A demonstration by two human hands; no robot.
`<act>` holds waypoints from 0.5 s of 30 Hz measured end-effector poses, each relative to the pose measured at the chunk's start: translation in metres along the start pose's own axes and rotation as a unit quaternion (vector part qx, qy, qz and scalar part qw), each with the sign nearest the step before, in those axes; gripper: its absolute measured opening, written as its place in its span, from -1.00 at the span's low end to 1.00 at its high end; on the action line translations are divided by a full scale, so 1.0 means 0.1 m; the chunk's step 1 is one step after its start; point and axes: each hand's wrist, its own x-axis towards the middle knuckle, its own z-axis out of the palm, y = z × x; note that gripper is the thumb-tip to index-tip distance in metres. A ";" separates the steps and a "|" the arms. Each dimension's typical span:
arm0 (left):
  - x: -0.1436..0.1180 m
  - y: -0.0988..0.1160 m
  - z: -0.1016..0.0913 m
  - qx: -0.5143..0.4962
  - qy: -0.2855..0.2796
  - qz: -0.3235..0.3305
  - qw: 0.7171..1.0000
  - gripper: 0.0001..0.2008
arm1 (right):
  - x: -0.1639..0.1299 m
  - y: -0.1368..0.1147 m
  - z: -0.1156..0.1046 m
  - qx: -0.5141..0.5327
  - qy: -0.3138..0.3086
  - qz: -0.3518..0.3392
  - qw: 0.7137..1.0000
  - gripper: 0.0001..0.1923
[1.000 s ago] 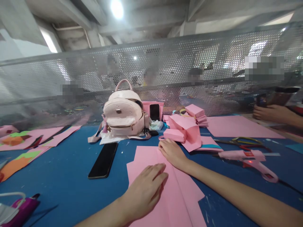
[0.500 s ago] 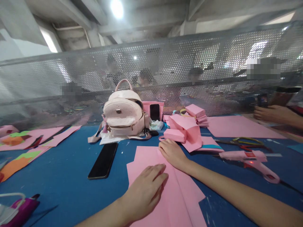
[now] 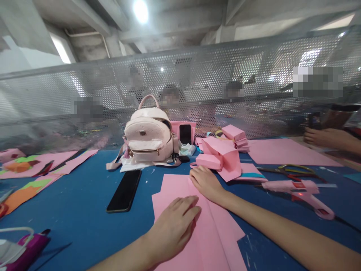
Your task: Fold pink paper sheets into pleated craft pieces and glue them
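Your left hand (image 3: 172, 229): flat, fingers together, palm down on pink paper sheet (image 3: 214, 233) lying on blue table (image 3: 79, 210). Your right hand (image 3: 207, 183): flat on the sheet's far end, gripping nothing. Black phone (image 3: 124, 191): just left of sheet

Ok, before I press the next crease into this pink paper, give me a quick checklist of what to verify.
1. Left hand flat on the pink sheet: ok.
2. Right hand pinning the sheet's far edge: ok.
3. Sheet lying flat on the blue table: ok.
4. Black phone clear of the sheet: ok.
5. Glue gun apart from the right forearm: ok.
6. Edges aligned under the hands: cannot tell.
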 end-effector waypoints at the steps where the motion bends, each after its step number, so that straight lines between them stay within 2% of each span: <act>1: 0.00 0.00 0.00 0.003 0.002 -0.002 1.000 -0.60 | 0.00 0.00 0.00 -0.001 0.000 0.000 1.000 -0.79; 15: 0.00 -0.02 0.03 0.011 0.015 0.019 1.000 -0.59 | 0.00 0.02 0.02 -0.010 -0.005 -0.010 1.000 -0.82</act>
